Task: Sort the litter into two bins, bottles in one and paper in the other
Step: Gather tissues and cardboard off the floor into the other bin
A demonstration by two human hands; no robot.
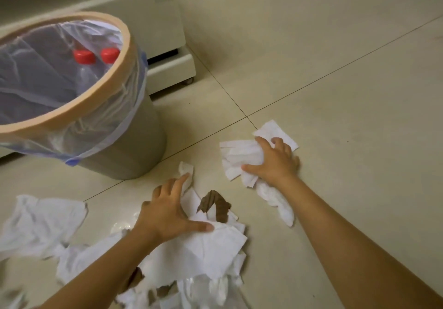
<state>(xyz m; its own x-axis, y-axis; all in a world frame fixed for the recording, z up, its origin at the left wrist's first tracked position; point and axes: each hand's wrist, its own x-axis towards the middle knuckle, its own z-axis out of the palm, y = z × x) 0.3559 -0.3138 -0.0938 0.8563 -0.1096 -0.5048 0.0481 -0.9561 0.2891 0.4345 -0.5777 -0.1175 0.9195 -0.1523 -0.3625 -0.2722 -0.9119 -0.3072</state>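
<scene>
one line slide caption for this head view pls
Both hands gather white paper beside a bin holding bottles.

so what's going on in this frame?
A person is gathering paper litter off the tiled floor. The right hand grips a wad of white tissues; the left hand presses on the larger paper pile. The lined bin beside them already holds two red-capped bottles. No second bin is in view.

No writing, label or number can be read anywhere here, not even on the bottles (96,69) in the bin (79,107).
</scene>
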